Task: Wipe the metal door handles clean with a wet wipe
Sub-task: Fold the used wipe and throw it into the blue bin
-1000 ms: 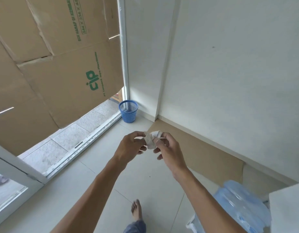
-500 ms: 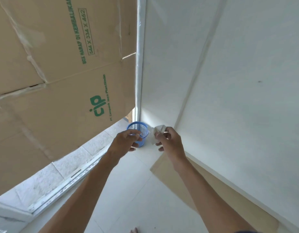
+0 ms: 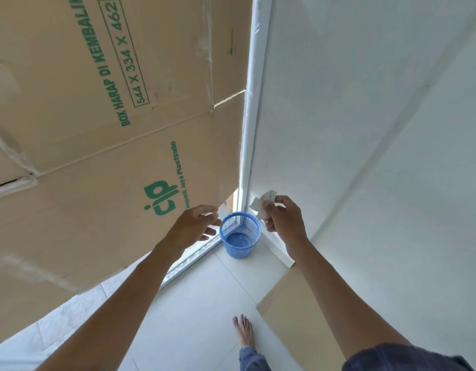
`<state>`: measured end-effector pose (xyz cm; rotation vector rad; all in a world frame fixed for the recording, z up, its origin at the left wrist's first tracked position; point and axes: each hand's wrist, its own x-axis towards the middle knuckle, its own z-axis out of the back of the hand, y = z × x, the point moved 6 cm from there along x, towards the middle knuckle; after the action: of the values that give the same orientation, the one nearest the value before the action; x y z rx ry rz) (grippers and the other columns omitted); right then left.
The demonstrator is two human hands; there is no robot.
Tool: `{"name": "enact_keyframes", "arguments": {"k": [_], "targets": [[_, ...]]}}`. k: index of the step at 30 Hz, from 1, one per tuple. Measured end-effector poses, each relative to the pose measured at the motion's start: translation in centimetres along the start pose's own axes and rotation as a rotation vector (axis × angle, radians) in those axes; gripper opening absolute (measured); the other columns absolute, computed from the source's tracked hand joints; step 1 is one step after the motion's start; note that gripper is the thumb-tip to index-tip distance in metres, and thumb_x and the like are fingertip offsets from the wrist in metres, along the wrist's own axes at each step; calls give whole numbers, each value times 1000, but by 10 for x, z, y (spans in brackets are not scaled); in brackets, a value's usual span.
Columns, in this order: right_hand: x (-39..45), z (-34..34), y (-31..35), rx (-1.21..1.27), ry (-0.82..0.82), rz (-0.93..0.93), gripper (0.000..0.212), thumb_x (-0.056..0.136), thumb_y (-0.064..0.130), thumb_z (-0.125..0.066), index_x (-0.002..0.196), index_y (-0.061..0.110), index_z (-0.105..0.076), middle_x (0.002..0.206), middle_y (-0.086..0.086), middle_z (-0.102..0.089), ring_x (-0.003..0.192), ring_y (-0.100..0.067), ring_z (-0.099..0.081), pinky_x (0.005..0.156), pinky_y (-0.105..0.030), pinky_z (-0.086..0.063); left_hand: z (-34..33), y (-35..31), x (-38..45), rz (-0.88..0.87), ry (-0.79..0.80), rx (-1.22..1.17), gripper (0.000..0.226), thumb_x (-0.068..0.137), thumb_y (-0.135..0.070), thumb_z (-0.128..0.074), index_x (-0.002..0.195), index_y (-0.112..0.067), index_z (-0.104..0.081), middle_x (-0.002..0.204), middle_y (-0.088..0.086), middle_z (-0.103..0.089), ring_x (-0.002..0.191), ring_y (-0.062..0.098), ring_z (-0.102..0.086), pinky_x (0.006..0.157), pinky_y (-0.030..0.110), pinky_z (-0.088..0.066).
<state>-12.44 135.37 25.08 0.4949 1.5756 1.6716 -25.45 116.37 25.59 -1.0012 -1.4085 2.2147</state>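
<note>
Holding a crumpled white wet wipe [image 3: 263, 204] up in front of the white wall [image 3: 365, 129], the right hand [image 3: 283, 222] pinches it between thumb and the first fingers [image 3: 269, 210], so that most of the wad sticks out above and to the left of the grip. That hold looks chosen to keep the bunched cloth compact and ready to let go, since it sits almost directly above the blue mesh wastebasket [image 3: 240, 234] standing on the tiled floor [image 3: 199, 303] in the corner beside the white door frame [image 3: 251, 116]. The left hand [image 3: 195, 227] hangs just left of the basket, empty, its fingers loosely spread and slightly curled, touching nothing; it seems simply clear of the wipe. No metal door handle appears anywhere in view, so the surfaces the task concerns cannot be checked from here. Large flattened cardboard boxes [image 3: 97, 129] with green printing cover the left side, apparently fixed over the door opening. A flat sheet of cardboard [image 3: 293, 317] lies on the floor along the wall, and a bare foot [image 3: 243, 332] stands near its edge. Judging by the wipe's position over the basket, the wiping is probably done and disposal is the step in hand.
</note>
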Motion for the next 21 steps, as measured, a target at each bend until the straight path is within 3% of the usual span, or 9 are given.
{"name": "enact_keyframes", "arguments": {"k": [4, 11, 21], "targets": [[100, -19, -23, -43, 58, -82, 8, 93, 19, -60, 98, 17, -66, 75, -5, -72, 60, -17, -65, 55, -27, -51, -2, -7, 81, 99, -12, -1, 25, 100, -21, -55, 124, -27, -54, 102, 0, -76, 82, 18, -68, 83, 34, -55], [234, -43, -89, -90, 68, -263, 21, 94, 39, -64, 95, 18, -67, 79, -6, -72, 61, -16, -65, 50, -25, -50, -14, 4, 204, 246, 9, 61, 30, 100, -21, -53, 130, -20, -56, 110, 5, -74, 84, 18, -66, 77, 28, -51], [335, -82, -246, -92, 178, -583, 15, 98, 26, -54, 95, 24, -68, 82, 2, -72, 72, -18, -67, 58, -27, -53, -47, 112, 322, 413, 59, 150, 28, 99, -24, -53, 126, -19, -60, 103, 1, -74, 78, 15, -66, 76, 29, -52]]}}
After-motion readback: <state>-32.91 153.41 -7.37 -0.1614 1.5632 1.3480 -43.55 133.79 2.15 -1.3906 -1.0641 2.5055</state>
